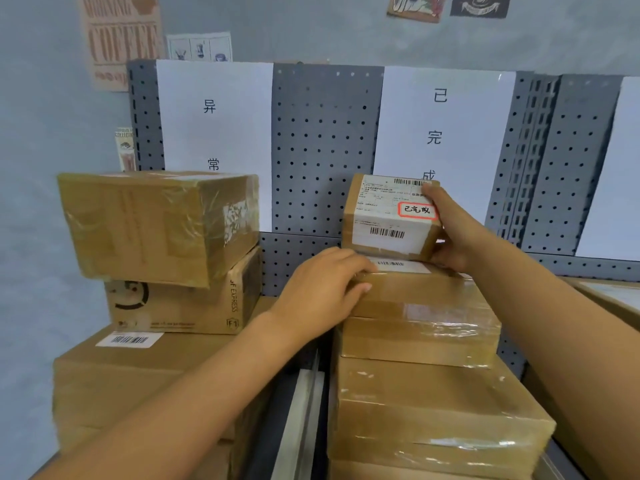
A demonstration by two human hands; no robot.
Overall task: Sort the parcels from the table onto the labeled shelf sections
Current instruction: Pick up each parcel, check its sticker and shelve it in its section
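Head view is showing the right hand (453, 233) gripping a small taped parcel (389, 216) at three o'clock, perching atop the stack (426, 341) under the 已完成 sign (443, 123). Left hand (322, 292), fingers flat, is steadying that stack. Parcel is looking light, rigid, tape-slick; side edges seem best.

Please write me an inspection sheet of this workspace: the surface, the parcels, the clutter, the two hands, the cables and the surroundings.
Surface: grey pegboard shelf carrying two white section signs.
Job's things: small parcel with a red-framed sticker, held at the top of the right stack, before the right sign; left stack under the left sign.
Clutter: nothing seen.
Grippers: right hand grips the small parcel's right side; left hand rests on the stack's top box.
Cables: nothing seen.
Surroundings: coffee poster and small pictures on a grey wall.
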